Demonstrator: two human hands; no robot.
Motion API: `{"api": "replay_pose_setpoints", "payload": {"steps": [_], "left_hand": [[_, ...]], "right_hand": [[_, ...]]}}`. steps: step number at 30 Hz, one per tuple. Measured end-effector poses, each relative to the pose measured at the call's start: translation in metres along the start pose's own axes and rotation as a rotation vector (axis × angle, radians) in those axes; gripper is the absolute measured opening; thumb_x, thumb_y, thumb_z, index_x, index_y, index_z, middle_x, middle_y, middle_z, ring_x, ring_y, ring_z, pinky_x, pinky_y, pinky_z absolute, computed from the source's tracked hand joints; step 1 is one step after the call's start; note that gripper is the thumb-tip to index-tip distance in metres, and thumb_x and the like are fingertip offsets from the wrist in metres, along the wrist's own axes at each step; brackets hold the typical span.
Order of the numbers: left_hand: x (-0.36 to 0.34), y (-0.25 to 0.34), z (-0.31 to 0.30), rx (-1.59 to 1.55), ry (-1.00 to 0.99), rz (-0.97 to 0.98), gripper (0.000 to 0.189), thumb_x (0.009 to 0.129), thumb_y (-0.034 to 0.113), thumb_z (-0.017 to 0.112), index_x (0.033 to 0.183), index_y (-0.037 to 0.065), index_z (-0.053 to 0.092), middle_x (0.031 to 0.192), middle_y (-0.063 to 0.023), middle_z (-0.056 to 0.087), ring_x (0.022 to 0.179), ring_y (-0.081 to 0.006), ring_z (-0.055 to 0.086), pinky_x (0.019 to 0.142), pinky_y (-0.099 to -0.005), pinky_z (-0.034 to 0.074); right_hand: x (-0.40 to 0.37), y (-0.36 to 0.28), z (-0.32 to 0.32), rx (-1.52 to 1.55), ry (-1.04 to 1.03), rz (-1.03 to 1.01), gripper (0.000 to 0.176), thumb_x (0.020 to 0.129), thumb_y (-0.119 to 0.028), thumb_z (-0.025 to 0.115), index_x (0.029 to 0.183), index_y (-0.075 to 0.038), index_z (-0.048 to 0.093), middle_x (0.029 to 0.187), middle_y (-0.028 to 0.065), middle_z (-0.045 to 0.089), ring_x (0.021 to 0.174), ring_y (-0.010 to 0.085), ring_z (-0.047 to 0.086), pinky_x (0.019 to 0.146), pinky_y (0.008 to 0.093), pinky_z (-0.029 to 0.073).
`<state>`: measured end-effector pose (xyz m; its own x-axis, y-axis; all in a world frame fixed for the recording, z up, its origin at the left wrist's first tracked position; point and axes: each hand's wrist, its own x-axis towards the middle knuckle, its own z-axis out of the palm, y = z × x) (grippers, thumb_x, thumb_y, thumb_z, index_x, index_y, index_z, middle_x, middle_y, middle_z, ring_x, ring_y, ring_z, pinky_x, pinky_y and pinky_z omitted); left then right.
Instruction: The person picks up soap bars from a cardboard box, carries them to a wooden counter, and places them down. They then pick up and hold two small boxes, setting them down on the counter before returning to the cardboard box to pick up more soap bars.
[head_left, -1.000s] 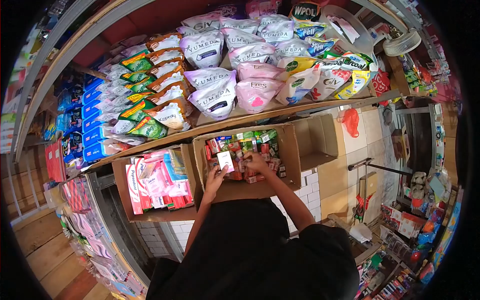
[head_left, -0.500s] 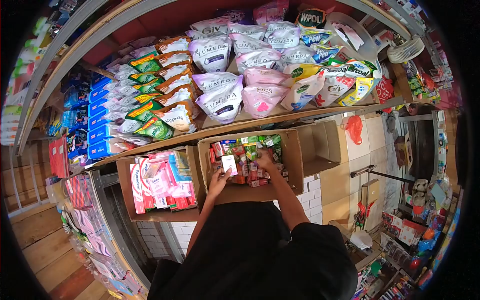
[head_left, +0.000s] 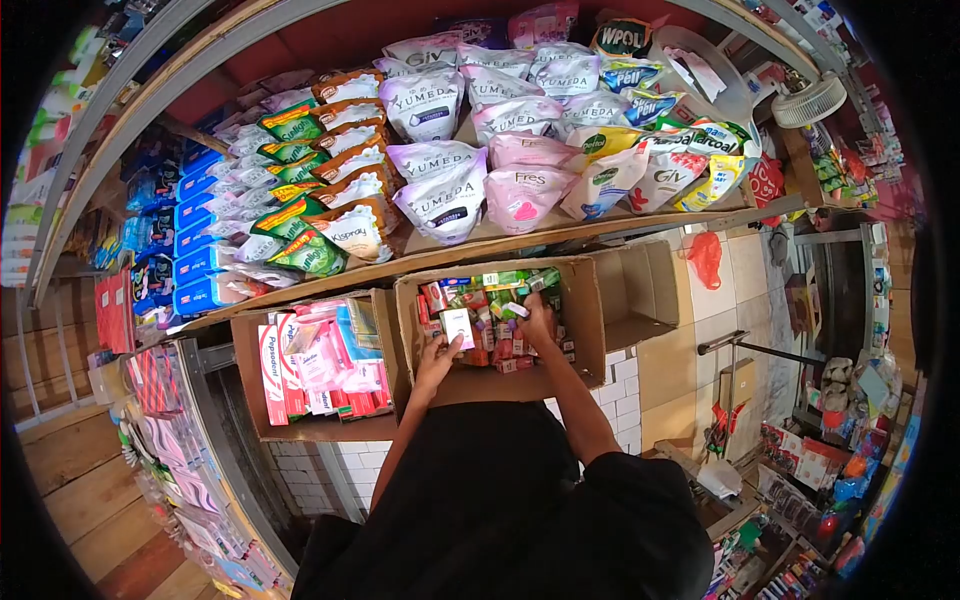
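Note:
Near the middle stands an open cardboard box [head_left: 589,352] holding several small red, pink and green packages [head_left: 492,317]. My left hand [head_left: 436,360] is at the box's left side, its fingers closed on a white carton [head_left: 457,329] that stands upright with its pale face showing. My right hand [head_left: 538,326] is inside the box at the right, above the packages. A small whitish-green package [head_left: 517,310] lies at its fingertips, and the fingers look closed round its end.
A second cardboard box [head_left: 253,388] with Pepsodent cartons [head_left: 271,365] and pink packs stands at the left. Behind both, a wooden shelf [head_left: 420,262] bears rows of pouches [head_left: 440,205]. An empty-looking cardboard box [head_left: 640,290] is at the right, and a metal rod [head_left: 775,350] beyond it.
My right hand has shifted slightly right, and a small whitish-green package now shows at its fingertips. My left hand still holds the white carton in nearly the same place.

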<state>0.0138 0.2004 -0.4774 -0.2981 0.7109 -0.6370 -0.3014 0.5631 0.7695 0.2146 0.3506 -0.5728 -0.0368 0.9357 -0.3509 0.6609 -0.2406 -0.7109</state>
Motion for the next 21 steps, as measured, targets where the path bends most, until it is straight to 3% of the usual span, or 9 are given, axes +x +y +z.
{"api": "replay_pose_setpoints", "payload": {"steps": [2,4,7,10,13,16,19,21], "left_hand": [[-0.002,0.005,0.001,-0.009,-0.005,-0.007,0.031,0.093,0.035,0.067,0.101,0.005,0.067,0.086,0.0029,0.064,0.075,-0.0059,0.059,0.064,-0.021,0.043],[-0.006,0.012,0.003,0.006,-0.002,-0.004,0.031,0.092,0.034,0.067,0.102,0.005,0.066,0.087,0.0019,0.065,0.076,-0.0069,0.061,0.066,-0.021,0.044],[0.001,-0.002,-0.004,0.129,-0.051,-0.062,0.042,0.093,0.045,0.063,0.112,0.009,0.064,0.101,-0.0011,0.068,0.089,-0.0118,0.064,0.076,-0.0282,0.045],[0.003,-0.007,-0.006,0.133,-0.068,-0.047,0.042,0.092,0.046,0.063,0.113,0.009,0.064,0.101,-0.0013,0.068,0.089,-0.0118,0.064,0.076,-0.0284,0.045],[-0.001,0.001,-0.004,0.143,-0.051,-0.087,0.043,0.092,0.046,0.064,0.113,0.009,0.064,0.101,-0.0011,0.067,0.089,-0.0114,0.064,0.076,-0.028,0.045],[-0.006,0.007,-0.003,0.123,-0.052,-0.087,0.044,0.091,0.046,0.064,0.113,0.008,0.064,0.101,-0.0007,0.067,0.089,-0.0112,0.064,0.076,-0.0277,0.045],[-0.003,0.002,-0.004,0.106,-0.061,-0.09,0.045,0.091,0.046,0.064,0.115,0.008,0.063,0.102,-0.0006,0.067,0.089,-0.0114,0.064,0.076,-0.0275,0.044],[0.002,-0.004,-0.004,0.097,-0.055,-0.051,0.04,0.092,0.041,0.065,0.113,0.006,0.065,0.099,-0.0025,0.068,0.085,-0.0108,0.064,0.074,-0.0254,0.047]], "right_hand": [[-0.004,0.006,0.0,0.048,-0.009,-0.07,0.025,0.066,-0.01,0.076,0.088,-0.01,0.064,0.092,0.0138,0.065,0.089,0.0363,0.063,0.077,0.0469,0.051],[-0.006,0.019,-0.003,-0.21,-0.025,-0.374,0.025,0.066,-0.008,0.076,0.087,-0.011,0.064,0.096,0.0122,0.065,0.093,0.0346,0.062,0.079,0.0463,0.05],[-0.02,0.004,-0.011,-0.257,-0.009,-0.236,0.024,0.066,-0.005,0.075,0.086,-0.011,0.065,0.089,0.0089,0.066,0.087,0.0303,0.065,0.075,0.0419,0.051],[-0.003,0.043,0.005,0.133,-0.196,-0.265,0.023,0.066,-0.003,0.074,0.084,-0.013,0.066,0.086,0.0076,0.068,0.082,0.0263,0.066,0.073,0.0366,0.052],[-0.003,0.059,0.01,0.119,-0.154,-0.09,0.017,0.077,-0.005,0.068,0.093,-0.01,0.066,0.09,0.0121,0.067,0.091,0.0243,0.067,0.078,0.0407,0.051],[0.008,0.084,0.013,-0.092,-0.074,0.047,0.02,0.067,-0.004,0.074,0.084,-0.012,0.07,0.088,0.0074,0.072,0.08,0.0191,0.068,0.072,0.0324,0.053],[-0.001,0.049,-0.005,-0.116,-0.237,0.094,0.017,0.071,-0.009,0.074,0.088,-0.011,0.073,0.086,0.007,0.072,0.08,0.0192,0.068,0.074,0.0322,0.054],[0.001,0.069,0.003,-0.049,-0.216,0.074,0.013,0.076,-0.013,0.072,0.089,-0.01,0.073,0.09,0.0097,0.073,0.08,0.0254,0.069,0.077,0.0325,0.055]]}}
